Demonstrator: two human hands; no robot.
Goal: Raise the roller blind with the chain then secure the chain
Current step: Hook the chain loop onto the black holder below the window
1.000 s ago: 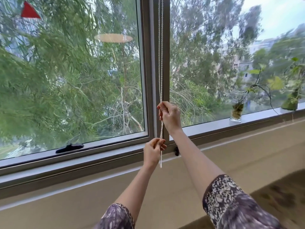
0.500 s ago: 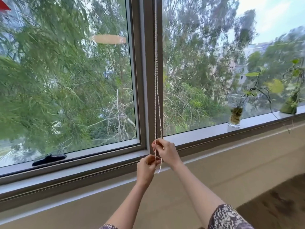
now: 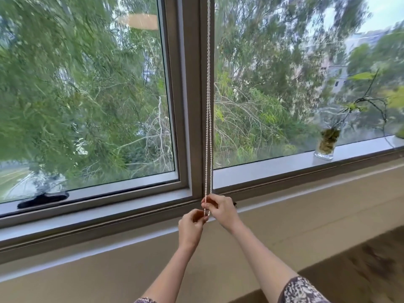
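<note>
Both hands now low at the sill, down from mid-window a second ago. Right hand pinching chain loop bottom, left hand closed on it just below. No blind in view; probably raised, securing next. Small dark fitting beside right hand, unclear.

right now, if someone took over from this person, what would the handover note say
Left hand: pinched on the bottom of the bead chain.
Right hand: gripping the chain just above it, at the foot of the window frame.
Done: no blind fabric shows over the glass, so it looks raised.
Left: secure the chain; a small dark fitting sits by the right hand, possibly the hook.
</note>
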